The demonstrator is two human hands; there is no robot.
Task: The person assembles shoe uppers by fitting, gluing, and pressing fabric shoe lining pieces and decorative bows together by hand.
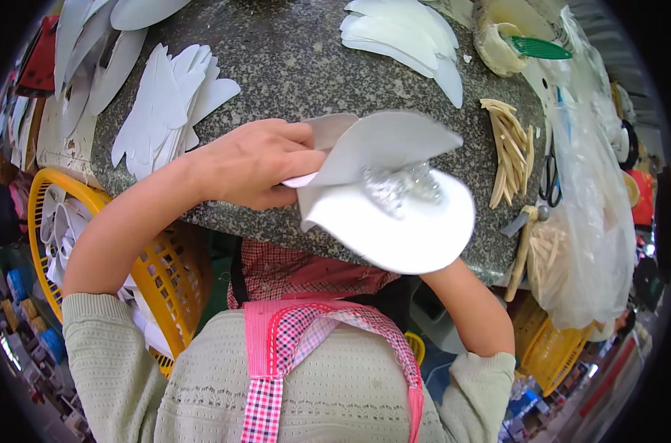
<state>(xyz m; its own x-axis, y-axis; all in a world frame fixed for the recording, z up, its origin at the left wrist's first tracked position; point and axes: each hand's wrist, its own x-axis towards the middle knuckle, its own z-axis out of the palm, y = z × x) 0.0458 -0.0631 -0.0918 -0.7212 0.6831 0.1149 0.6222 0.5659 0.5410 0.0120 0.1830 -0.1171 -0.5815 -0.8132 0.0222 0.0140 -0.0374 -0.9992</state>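
Note:
My left hand (265,164) is closed round the left end of a white shoe upper (424,229), thumb and fingers pinching its folded edge. The upper is a soft sheet curled into two flaps, raised above the front of the table. A silvery, sparkling ornament (402,188) sits between the flaps, blurred. My right forearm (472,310) comes up from the lower right and passes beneath the upper. The upper hides my right hand, so its fingers do not show.
On the speckled stone table (276,74) lie stacked white pieces (166,103), more white pieces (405,37) and tan strips (507,148). A glue pot (498,48) with a green-handled tool, scissors (549,177) and a hammer (524,251) line the right. A yellow basket (169,288) stands left.

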